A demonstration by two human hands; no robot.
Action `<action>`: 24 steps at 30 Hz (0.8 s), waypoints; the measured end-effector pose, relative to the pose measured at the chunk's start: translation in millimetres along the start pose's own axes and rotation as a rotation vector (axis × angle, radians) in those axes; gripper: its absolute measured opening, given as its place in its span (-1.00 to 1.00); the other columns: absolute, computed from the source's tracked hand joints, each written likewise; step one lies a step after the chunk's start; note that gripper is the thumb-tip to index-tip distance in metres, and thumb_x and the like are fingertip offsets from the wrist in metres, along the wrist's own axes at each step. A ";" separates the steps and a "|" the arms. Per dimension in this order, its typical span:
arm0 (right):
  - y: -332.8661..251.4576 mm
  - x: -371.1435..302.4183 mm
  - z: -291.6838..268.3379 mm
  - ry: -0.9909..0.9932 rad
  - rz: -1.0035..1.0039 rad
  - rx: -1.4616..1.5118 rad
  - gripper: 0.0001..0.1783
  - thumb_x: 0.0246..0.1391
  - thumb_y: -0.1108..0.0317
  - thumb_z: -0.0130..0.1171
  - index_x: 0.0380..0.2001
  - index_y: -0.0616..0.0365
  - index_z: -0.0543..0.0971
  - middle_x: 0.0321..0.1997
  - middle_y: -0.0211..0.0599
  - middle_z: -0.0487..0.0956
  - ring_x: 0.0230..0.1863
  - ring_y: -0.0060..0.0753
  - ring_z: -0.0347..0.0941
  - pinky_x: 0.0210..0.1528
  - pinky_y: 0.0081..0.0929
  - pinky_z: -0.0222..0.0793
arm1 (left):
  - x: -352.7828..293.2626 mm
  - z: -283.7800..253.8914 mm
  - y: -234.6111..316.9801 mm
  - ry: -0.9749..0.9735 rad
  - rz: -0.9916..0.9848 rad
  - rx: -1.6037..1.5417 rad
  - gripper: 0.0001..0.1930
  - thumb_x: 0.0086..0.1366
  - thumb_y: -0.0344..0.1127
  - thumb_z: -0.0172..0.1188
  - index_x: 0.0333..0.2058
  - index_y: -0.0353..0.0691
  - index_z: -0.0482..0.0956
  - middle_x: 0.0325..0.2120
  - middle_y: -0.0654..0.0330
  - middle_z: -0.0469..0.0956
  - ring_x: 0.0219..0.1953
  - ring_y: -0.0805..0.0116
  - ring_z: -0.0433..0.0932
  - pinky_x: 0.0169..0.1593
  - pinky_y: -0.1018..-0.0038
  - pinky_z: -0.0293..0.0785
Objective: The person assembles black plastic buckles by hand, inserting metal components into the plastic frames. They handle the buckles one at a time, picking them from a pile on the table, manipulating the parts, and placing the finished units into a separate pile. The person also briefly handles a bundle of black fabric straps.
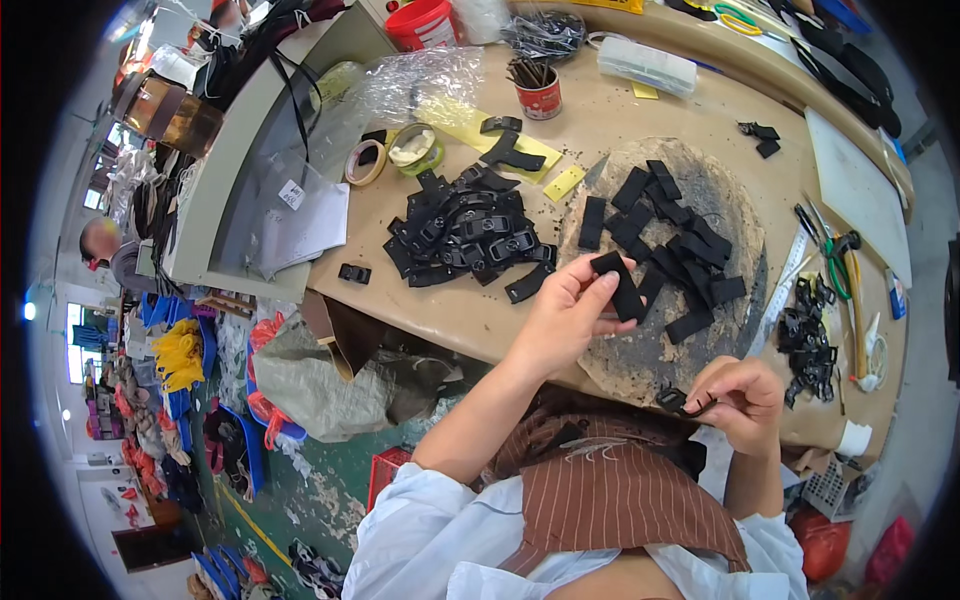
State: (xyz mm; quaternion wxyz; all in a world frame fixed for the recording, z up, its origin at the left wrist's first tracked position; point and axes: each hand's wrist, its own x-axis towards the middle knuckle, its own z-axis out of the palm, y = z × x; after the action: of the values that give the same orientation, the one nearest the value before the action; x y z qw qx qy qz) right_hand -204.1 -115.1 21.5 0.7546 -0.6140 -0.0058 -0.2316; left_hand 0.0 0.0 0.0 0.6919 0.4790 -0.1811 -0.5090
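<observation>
My left hand (pixel 553 322) pinches a short black webbing strap (pixel 622 288) between thumb and fingers, over the near-left part of a round, worn block (pixel 622 366). Lower and to the right, my right hand (pixel 748 402) is closed on a small black buckle (pixel 671 399) at the block's near edge; its fingertips partly hide what they grip. Several cut black strap pieces (pixel 690 245) lie loosely heaped on the block. To the left on the table is a pile of black straps fitted with buckles (pixel 470 230). More black buckles (pixel 806 345) lie heaped at the right.
A hammer (pixel 853 285), green-handled scissors (pixel 836 268) and a metal ruler (pixel 782 288) lie right of the block. Behind stand a red can of thin rods (pixel 540 100), a green tin (pixel 418 160) and a clear plastic box (pixel 648 68). A tape roll (pixel 352 165) lies back left.
</observation>
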 end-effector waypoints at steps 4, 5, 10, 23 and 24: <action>-2.5 29.3 11.4 -0.035 -0.222 -0.139 -0.75 -0.23 0.69 0.25 -0.39 0.25 0.52 -0.41 -0.09 0.59 -0.37 -0.21 0.53 -0.30 -0.41 0.44 | -19.6 18.2 8.5 -0.031 -0.012 0.128 -0.76 0.34 -0.33 -0.05 -0.07 -0.29 0.40 -0.23 0.17 0.53 -0.24 0.45 0.54 -0.21 0.46 0.56; 0.7 33.2 10.9 -0.049 -0.273 -0.213 -0.75 -0.24 0.70 0.26 -0.40 0.26 0.53 -0.44 -0.11 0.59 -0.38 -0.24 0.53 -0.32 -0.43 0.43 | -23.7 21.6 10.4 -0.037 -0.007 0.180 -0.76 0.34 -0.34 -0.05 -0.07 -0.29 0.40 -0.23 0.18 0.53 -0.23 0.47 0.53 -0.21 0.48 0.55; 12.5 24.5 10.2 0.060 -0.190 -0.149 -0.75 -0.27 0.68 0.28 -0.42 0.26 0.54 -0.46 -0.13 0.60 -0.39 -0.28 0.53 -0.32 -0.46 0.38 | -33.6 26.1 6.2 -0.095 0.048 0.271 -0.77 0.33 -0.40 -0.05 -0.11 -0.36 0.45 -0.22 0.21 0.54 -0.22 0.56 0.50 -0.16 0.61 0.48; 17.4 22.4 9.1 0.137 -0.091 -0.128 -0.77 -0.16 0.70 0.22 -0.36 0.27 0.52 -0.39 -0.20 0.57 -0.37 -0.42 0.50 -0.29 -0.56 0.40 | -47.3 32.4 1.7 -0.066 0.065 0.522 -0.77 0.30 -0.47 -0.01 -0.10 -0.39 0.48 -0.31 0.26 0.56 -0.27 0.62 0.46 -0.20 0.63 0.43; 17.5 21.8 8.9 0.168 -0.030 -0.129 -0.78 -0.14 0.70 0.20 -0.35 0.28 0.51 -0.37 -0.23 0.55 -0.37 -0.47 0.49 -0.29 -0.60 0.41 | -49.8 35.0 0.9 -0.063 0.079 0.585 -0.76 0.30 -0.47 0.00 -0.09 -0.39 0.48 -0.33 0.27 0.56 -0.28 0.63 0.45 -0.20 0.64 0.41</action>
State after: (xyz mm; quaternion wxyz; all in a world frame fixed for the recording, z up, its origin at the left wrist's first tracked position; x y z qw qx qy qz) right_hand -175.9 -111.8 13.9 0.7077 -0.6395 0.0634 -0.2934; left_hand -46.1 27.0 29.2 0.5378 0.6344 -0.3600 -0.4227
